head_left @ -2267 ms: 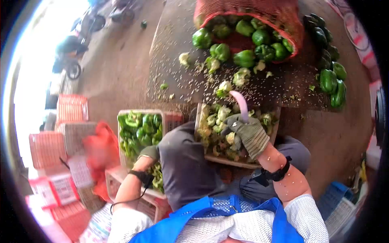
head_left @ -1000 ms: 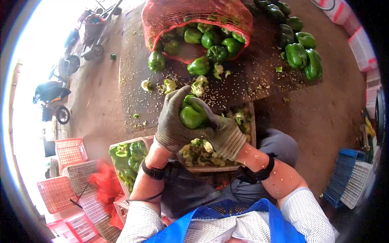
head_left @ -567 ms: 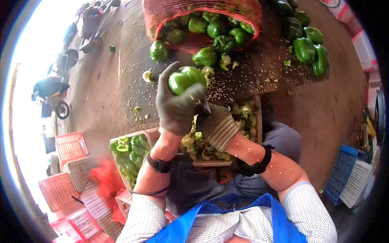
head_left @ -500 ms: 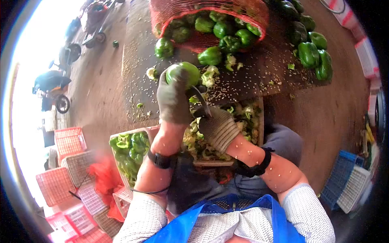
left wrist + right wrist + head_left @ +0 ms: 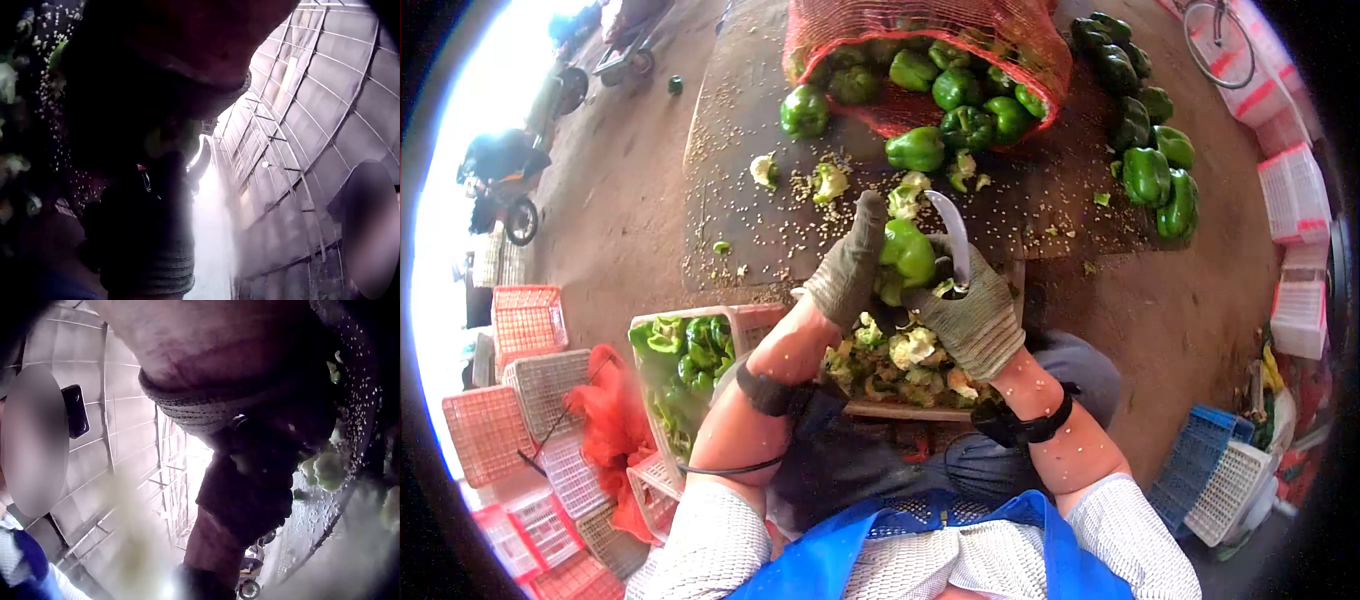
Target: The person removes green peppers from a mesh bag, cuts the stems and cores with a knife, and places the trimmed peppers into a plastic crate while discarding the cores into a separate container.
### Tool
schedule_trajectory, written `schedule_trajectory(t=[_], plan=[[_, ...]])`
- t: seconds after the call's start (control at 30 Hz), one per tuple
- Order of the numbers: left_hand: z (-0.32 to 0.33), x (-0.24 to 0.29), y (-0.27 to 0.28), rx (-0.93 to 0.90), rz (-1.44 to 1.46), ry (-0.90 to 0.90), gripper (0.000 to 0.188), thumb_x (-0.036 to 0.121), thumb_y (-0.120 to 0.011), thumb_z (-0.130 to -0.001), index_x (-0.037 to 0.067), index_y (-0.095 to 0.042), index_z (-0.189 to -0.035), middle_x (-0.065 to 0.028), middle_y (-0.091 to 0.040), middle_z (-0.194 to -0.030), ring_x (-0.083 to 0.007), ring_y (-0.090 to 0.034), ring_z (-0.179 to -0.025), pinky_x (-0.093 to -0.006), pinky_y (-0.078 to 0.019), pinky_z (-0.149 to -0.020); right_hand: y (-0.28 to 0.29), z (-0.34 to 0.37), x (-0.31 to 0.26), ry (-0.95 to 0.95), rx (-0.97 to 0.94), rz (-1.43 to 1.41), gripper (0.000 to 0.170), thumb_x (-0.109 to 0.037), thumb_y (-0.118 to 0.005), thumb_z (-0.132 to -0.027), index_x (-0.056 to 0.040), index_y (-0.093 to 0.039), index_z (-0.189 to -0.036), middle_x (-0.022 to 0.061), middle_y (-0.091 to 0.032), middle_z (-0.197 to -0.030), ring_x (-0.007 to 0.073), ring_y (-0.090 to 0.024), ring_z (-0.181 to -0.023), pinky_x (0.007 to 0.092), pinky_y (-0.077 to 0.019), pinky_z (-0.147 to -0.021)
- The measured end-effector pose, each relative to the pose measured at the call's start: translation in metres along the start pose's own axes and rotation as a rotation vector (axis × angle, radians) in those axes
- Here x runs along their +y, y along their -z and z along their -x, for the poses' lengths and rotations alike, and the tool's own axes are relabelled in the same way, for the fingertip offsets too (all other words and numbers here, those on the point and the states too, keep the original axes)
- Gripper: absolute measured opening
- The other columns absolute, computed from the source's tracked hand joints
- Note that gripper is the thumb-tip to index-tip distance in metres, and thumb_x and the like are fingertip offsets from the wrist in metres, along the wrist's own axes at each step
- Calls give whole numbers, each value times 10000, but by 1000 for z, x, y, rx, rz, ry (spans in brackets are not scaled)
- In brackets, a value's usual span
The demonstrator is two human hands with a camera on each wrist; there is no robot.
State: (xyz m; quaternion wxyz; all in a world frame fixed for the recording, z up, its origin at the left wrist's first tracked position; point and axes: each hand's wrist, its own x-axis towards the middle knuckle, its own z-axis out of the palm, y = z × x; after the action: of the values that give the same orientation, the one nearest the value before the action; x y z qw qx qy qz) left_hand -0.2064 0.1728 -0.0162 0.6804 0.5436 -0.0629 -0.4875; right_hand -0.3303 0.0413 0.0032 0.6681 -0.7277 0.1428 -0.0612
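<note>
My gloved left hand (image 5: 850,265) holds a green bell pepper (image 5: 908,252) above a crate of pepper cores (image 5: 910,411). Opposite it, my gloved right hand (image 5: 975,310) grips a knife (image 5: 952,232) whose curved blade points up and away from me. The right fingers come right up to the pepper's near side. Both gloves are dark in the wrist views, and the curved blade (image 5: 200,157) shows against the light in the left one. The pepper's underside is hidden by the hands.
Ahead, a red mesh sack (image 5: 930,25) spills whole peppers onto a dark sheet (image 5: 740,190) strewn with seeds and cores. More peppers (image 5: 1146,177) lie in a row to the right. By my left knee stands a crate of cut peppers (image 5: 760,315); stacked baskets (image 5: 485,430) are farther left.
My left hand came from the left crate to the middle, holding a pepper. Most recently the pepper has come lower and nearer, and the knife blade has swung upright beside it.
</note>
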Motion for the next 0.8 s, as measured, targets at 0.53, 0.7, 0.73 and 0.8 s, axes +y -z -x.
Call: schedule_trajectory(t=[0.53,0.7,0.73,0.8], plan=[[19,9,-29,37,-1014,-732,507,435,-672,-891,29,-586,-1183,-113,-634,-993,-239,-633,-926,-338,-508,-821,4,-2,3,87,10,-37,614,-277,-834,-748,-60,-544,-1243,76,-658,-1057,154,-618,-968,312,-508,-866],[-6,-24,-37,299,-156,-414,529,525,-514,-967,35,-573,-1158,-52,-628,-977,-139,-602,-859,-288,-516,-795,-11,-17,5,-18,215,-3,375,-163,-739,-724,-19,-604,-1043,180,-682,-898,312,-675,-837,399,-530,-769],[-10,-25,-36,325,-17,-351,539,541,-504,-966,45,-577,-1161,-56,-634,-981,-149,-614,-858,-295,-523,-797,-11,-17,3,-45,237,27,379,-167,-736,-725,-16,-603,-1046,194,-680,-889,336,-673,-829,410,-533,-761],[-14,-23,-37,303,128,-260,566,562,-484,-964,42,-580,-1166,-64,-643,-1003,-166,-630,-866,-319,-530,-805,-13,-17,-2,-100,263,97,385,-176,-731,-728,-10,-600,-1050,222,-676,-873,384,-668,-813,431,-538,-744]])
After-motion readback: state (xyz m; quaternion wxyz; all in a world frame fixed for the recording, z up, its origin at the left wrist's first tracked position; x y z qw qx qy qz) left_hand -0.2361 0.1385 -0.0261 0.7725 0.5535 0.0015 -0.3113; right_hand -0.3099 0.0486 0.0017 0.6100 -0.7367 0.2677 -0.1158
